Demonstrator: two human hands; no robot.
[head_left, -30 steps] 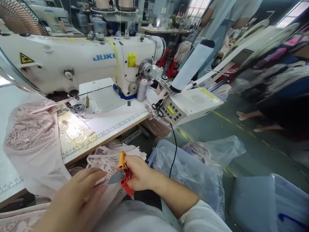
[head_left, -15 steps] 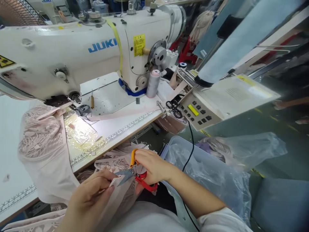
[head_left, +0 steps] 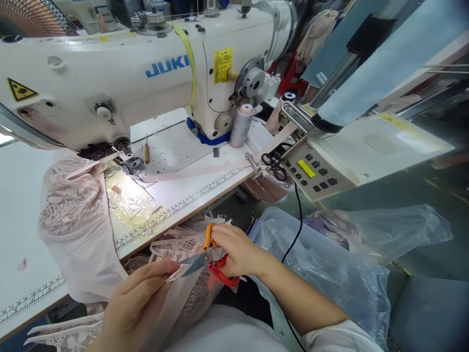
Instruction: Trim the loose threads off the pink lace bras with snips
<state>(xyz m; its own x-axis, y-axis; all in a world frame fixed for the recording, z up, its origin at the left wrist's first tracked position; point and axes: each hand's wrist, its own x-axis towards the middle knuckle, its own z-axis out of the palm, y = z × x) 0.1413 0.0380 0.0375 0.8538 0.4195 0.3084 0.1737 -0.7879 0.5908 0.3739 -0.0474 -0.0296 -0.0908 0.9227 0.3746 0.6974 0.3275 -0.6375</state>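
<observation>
My right hand (head_left: 238, 252) grips small scissors (head_left: 210, 258) with one orange and one red handle, their blades pointing left. The blade tips meet the edge of a pale pink lace fabric piece (head_left: 183, 288) that my left hand (head_left: 141, 303) pinches over my lap. More pink lace fabric (head_left: 75, 220) hangs over the table edge, left of the needle area. A white JUKI sewing machine (head_left: 120, 83) stands on the white table (head_left: 190, 188) beyond my hands.
A grey thread spool (head_left: 242, 125) stands beside the machine. A control box (head_left: 344, 159) with buttons and black scissors (head_left: 274, 161) sit at the table's right end. A clear plastic-lined bin (head_left: 315, 264) stands on the floor to my right. A fan (head_left: 32, 17) shows top left.
The view has swung left and down toward the machine. My right hand brought the scissors' blades onto the fabric edge, and my left hand shifted up to pinch it.
</observation>
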